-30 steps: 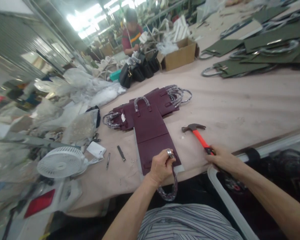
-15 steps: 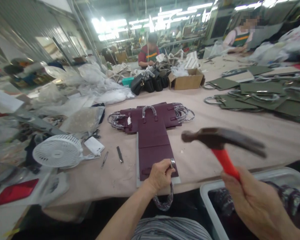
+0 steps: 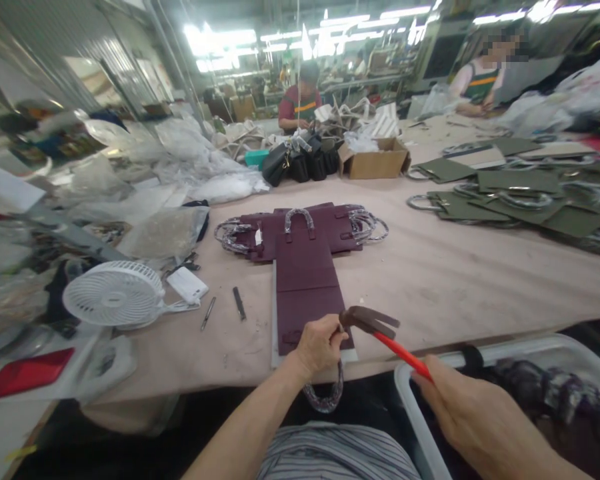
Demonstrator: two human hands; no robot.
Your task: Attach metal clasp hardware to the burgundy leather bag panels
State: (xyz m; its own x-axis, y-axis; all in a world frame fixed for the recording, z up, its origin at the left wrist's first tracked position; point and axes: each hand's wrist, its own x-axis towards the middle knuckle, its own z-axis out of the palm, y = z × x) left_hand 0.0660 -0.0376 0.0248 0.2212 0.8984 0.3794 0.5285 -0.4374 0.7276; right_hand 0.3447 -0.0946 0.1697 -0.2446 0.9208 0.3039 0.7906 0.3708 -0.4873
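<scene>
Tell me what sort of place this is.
Probably a bag workshop: maroon bag pieces lie on the table, green bag pieces are piled farther off, and a hammer is in the right hand.

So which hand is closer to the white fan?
Left. The left hand is to the right of the white fan, at the near end of the maroon bag piece. The right hand is farther right, holding the hammer.

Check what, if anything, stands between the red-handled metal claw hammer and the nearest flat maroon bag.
The left grip does: it lies over the near end of the bag, fingertips by the hammer's head; anything pinched there is hidden.
</scene>
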